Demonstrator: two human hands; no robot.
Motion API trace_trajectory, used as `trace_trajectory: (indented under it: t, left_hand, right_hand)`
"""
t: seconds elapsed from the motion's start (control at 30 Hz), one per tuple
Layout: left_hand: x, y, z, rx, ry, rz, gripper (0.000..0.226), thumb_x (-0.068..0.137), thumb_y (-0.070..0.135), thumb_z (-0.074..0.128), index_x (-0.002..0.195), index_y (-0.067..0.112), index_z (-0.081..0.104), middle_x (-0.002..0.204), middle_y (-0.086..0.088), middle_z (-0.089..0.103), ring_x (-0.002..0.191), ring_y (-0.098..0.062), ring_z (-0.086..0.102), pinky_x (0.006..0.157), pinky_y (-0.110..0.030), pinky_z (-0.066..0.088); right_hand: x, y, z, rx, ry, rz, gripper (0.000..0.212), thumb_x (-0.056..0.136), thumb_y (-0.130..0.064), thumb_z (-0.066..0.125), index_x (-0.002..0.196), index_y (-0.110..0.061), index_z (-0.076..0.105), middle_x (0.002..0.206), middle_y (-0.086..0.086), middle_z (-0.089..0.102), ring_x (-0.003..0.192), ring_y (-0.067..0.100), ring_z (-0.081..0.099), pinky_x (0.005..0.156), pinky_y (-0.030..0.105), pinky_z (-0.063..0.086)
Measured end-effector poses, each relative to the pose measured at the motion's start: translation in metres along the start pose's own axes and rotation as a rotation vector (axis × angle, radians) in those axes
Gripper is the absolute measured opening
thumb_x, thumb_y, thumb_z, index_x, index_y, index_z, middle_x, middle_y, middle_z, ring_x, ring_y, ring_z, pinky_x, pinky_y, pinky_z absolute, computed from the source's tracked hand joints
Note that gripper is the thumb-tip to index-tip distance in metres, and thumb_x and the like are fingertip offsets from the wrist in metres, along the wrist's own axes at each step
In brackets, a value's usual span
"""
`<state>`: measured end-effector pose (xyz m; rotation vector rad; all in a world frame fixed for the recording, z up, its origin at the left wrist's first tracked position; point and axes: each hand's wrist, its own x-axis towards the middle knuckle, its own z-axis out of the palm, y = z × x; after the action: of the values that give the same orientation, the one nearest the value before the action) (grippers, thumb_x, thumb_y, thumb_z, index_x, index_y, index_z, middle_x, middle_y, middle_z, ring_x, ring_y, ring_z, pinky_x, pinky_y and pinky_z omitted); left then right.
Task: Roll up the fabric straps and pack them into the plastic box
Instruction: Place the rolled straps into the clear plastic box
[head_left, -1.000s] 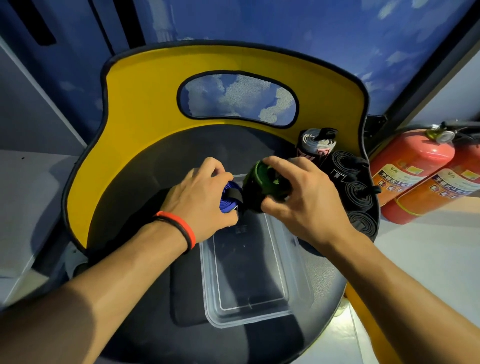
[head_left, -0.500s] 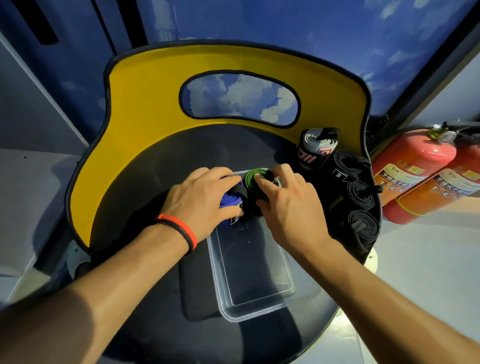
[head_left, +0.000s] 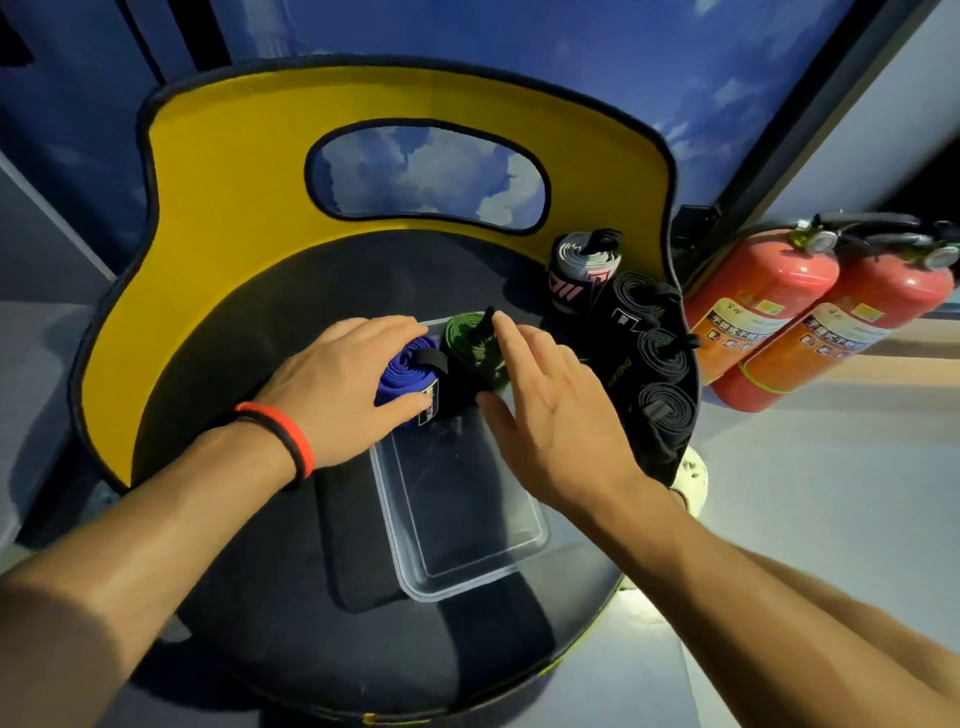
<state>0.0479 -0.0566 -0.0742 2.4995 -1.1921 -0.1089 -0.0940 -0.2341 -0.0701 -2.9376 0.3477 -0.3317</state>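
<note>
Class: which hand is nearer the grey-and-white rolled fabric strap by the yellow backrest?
Right. The right hand lies just below-left of that grey-and-white rolled fabric strap; the left hand, farther left, holds the blue rolled strap.

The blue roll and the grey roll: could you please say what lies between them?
The green roll, standing in the plastic box beside the blue roll, as the head view shows.

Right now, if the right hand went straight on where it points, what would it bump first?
Probably the green rolled strap: the right hand points at it, nearly touching, though depth is unclear.
</note>
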Motion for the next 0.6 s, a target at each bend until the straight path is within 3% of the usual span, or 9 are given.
trace_trajectory:
  t: [0.17,0.33,0.4,0.47,0.6]
  left_hand:
    - [-0.002,0.001,0.001,-0.007,-0.006,-0.005,0.067,0.086,0.041,0.072,0.147,0.029,0.045,0.156,0.008,0.04,0.142,-0.019,0.037,0.116,-0.038,0.034]
    - [-0.002,0.003,-0.001,-0.015,-0.014,-0.024,0.066,0.087,0.039,0.073,0.146,0.031,0.046,0.156,0.009,0.039,0.141,-0.02,0.038,0.114,-0.042,0.038]
    - [-0.003,0.003,-0.002,-0.014,-0.008,-0.028,0.065,0.086,0.039,0.073,0.145,0.032,0.046,0.155,0.009,0.04,0.14,-0.02,0.038,0.113,-0.042,0.039]
    - [-0.003,0.003,-0.003,-0.019,-0.012,-0.038,0.066,0.086,0.04,0.073,0.145,0.032,0.047,0.155,0.01,0.04,0.139,-0.02,0.039,0.112,-0.043,0.04]
    - [-0.003,0.005,-0.002,-0.022,-0.022,-0.048,0.066,0.086,0.039,0.074,0.145,0.032,0.046,0.154,0.009,0.041,0.139,-0.02,0.039,0.111,-0.044,0.041]
  right_hand:
    - [-0.019,0.016,-0.015,-0.163,0.065,0.14,0.048,0.097,-0.039,0.049,0.138,-0.014,0.05,0.128,0.007,0.056,0.105,0.031,0.056,0.085,0.043,0.045]
    - [-0.039,0.054,-0.032,-0.358,0.072,0.279,0.033,0.079,-0.037,0.071,0.097,-0.012,0.062,0.103,0.011,0.052,0.091,0.035,0.049,0.073,0.042,0.037]
    - [-0.045,0.064,-0.031,-0.395,0.02,0.312,0.036,0.077,-0.036,0.074,0.1,-0.011,0.065,0.11,0.013,0.054,0.096,0.036,0.05,0.076,0.043,0.04]
    - [-0.05,0.069,-0.026,-0.417,-0.016,0.315,0.045,0.077,-0.029,0.076,0.117,-0.012,0.065,0.124,0.016,0.054,0.104,0.037,0.051,0.082,0.044,0.044]
    - [-0.059,0.069,-0.017,-0.397,-0.022,0.271,0.074,0.077,-0.015,0.079,0.146,-0.019,0.052,0.133,0.019,0.053,0.115,0.038,0.051,0.09,0.045,0.048]
